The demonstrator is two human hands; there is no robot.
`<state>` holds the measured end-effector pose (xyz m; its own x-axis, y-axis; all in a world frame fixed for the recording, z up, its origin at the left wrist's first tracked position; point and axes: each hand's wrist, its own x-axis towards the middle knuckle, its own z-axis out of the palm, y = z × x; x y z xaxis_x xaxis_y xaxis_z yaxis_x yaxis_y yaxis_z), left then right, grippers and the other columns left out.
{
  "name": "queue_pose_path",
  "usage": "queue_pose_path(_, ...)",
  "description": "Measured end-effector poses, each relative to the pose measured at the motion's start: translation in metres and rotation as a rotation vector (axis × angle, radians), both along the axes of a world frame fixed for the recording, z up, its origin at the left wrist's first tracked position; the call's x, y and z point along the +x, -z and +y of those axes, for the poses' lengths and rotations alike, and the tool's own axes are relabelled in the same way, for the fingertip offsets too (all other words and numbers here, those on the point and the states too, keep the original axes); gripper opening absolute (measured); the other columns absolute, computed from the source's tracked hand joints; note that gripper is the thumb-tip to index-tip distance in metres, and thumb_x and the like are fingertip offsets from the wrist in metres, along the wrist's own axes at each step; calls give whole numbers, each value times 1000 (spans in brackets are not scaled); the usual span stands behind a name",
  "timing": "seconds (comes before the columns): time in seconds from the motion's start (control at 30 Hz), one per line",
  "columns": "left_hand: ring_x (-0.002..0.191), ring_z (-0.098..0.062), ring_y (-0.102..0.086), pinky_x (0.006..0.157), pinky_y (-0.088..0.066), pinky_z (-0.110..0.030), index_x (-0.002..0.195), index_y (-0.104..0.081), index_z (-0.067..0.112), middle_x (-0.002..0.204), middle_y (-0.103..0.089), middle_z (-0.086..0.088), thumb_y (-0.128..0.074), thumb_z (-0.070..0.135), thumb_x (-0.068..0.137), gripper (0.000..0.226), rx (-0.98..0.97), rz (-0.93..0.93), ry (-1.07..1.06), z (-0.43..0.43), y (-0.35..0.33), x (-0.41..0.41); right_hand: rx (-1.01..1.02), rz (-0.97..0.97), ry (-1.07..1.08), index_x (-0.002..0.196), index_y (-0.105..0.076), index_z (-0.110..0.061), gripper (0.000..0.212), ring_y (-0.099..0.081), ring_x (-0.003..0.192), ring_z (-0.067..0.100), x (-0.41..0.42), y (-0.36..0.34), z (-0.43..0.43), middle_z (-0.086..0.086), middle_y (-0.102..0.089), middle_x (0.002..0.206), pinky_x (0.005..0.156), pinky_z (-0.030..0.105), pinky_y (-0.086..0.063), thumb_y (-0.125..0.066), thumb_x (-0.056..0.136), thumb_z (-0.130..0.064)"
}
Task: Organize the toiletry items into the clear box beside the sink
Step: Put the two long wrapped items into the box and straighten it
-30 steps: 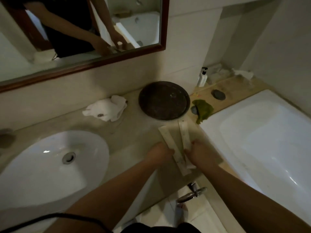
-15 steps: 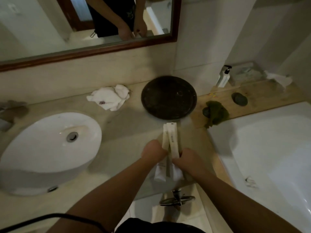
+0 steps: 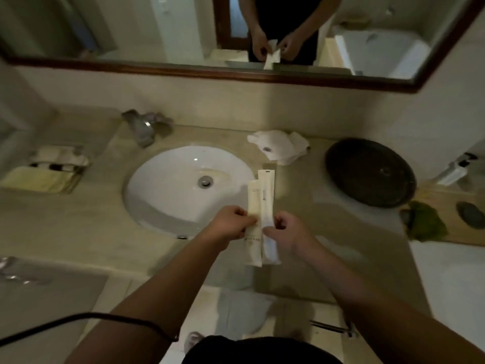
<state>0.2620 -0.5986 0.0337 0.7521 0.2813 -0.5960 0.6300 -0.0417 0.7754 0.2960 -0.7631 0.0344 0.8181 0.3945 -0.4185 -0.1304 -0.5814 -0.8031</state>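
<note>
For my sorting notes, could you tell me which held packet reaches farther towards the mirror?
The whiter packet pinched by the right hand; its top passes the cream packet in the left hand.

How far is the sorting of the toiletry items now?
Done: the clear plastic box already holds some pale items, too blurred to name. In hand: the left hand and right hand pinch two long cream paper packets over the white oval sink's edge. Left: putting those packets into the box.
</note>
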Motion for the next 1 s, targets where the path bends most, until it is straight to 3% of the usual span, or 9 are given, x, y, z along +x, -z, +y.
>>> queue_pose_path(0.1, 75, -22, -67, 61, -59, -30, 102, -60, 0, 92, -68, -14, -71, 14, 82, 27, -71, -76, -137, 73, -13, -41, 89, -31, -83, 74, -53, -12, 21, -51, 60, 12, -24, -12, 75, -2, -55, 68, 58, 29, -42, -72, 84, -11)
queue_pose_path(0.3, 95, -32, -70, 87, -57, -45, 103, -67, 2, 105, -72, -19, -69, 6, 82, 21, -153, -178, -337, 202, -31, -126, 253, 120, -219, 94, -62, 4, 17, -61, 76, 25, -71, -31, 209, 16, -65, 85, 66, 32, -49, -62, 92, -13)
queue_pose_path(0.47, 98, -32, -69, 91, -54, -52, 98, -67, 8, 104, -72, -18, -73, 13, 80, 19, -127, -180, -468, 266, -39, -172, 246, 165, -358, 106, -62, -6, 19, -69, 92, 21, -96, -38, 280, 7, -72, 100, 81, 34, -54, -65, 87, -4)
queue_pose_path(0.6, 100, -33, -68, 92, -53, -48, 95, -67, 10, 107, -71, -18, -73, 14, 80, 16, -137, -183, -565, 303, -42, -193, 265, 237, -425, 115, -65, -10, 33, -70, 97, 26, -103, -42, 330, 10, -73, 106, 79, 39, -56, -58, 85, 4)
queue_pose_path(0.67, 92, -30, -68, 87, -53, -43, 96, -67, 9, 107, -71, -20, -73, 14, 80, 18, -135, -191, -595, 321, -43, -199, 279, 288, -400, 107, -66, -11, 27, -70, 95, 31, -101, -45, 355, 13, -74, 101, 86, 47, -54, -54, 87, 2)
queue_pose_path(0.73, 84, -25, -66, 78, -52, -37, 103, -65, 6, 102, -71, -17, -73, 15, 81, 25, -122, -188, -616, 339, -43, -201, 352, 437, -346, 97, -61, -10, 21, -68, 76, 23, -98, -48, 378, 8, -72, 83, 74, 37, -54, -45, 89, 1)
queue_pose_path(0.83, 77, -17, -67, 69, -54, -31, 104, -64, 8, 91, -72, -7, -73, 16, 81, 25, -90, -168, -635, 369, -43, -196, 496, 710, -323, 79, -45, -13, 9, -46, 56, 15, -86, -49, 412, 2, -52, 60, 60, 30, -40, -40, 75, -6)
queue_pose_path(0.87, 73, -15, -67, 63, -55, -28, 101, -64, 10, 88, -71, -4, -72, 16, 82, 22, -90, -169, -639, 379, -43, -193, 545, 781, -335, 76, -43, -14, 7, -43, 57, 16, -81, -50, 423, 2, -47, 60, 61, 31, -39, -45, 70, -13)
queue_pose_path(1.0, 67, -10, -66, 51, -51, -21, 98, -63, 12, 84, -70, -1, -71, 14, 83, 17, -81, -146, -656, 416, -48, -172, 607, 947, -478, 72, -51, -16, 42, -44, 53, 16, -55, -48, 462, -1, -43, 58, 60, 32, -38, -82, 46, -29)
